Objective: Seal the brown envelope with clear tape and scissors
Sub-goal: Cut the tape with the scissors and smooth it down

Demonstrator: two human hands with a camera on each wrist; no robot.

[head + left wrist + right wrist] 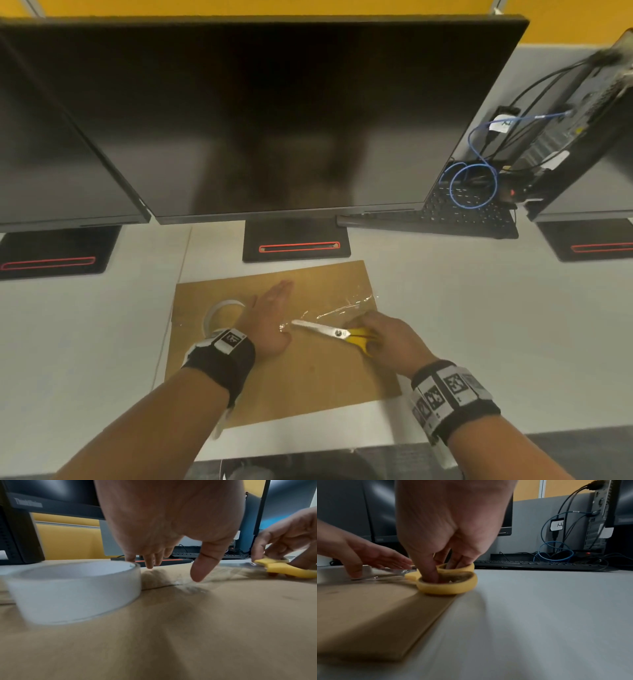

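A brown envelope [301,370] lies flat on the white desk. A roll of clear tape [222,313] [73,592] rests on its left part. A strip of clear tape [342,306] runs across the envelope toward its right edge. My left hand [270,308] [168,545] hovers with straight fingers over the envelope, beside the roll, thumb pointing down at the strip's end. My right hand [383,335] [443,566] grips the yellow-handled scissors [337,334] [447,582] [283,568], thumb and fingers through the loops. The handles rest at the envelope's right edge, blades pointing left toward my left hand.
A large dark monitor [260,116] on a black stand [296,240] rises just behind the envelope. Another monitor [51,154] stands at left. A black keyboard [462,216], blue cables [474,185] and a computer case [582,113] sit at back right. Bare desk [547,615] lies right of the envelope.
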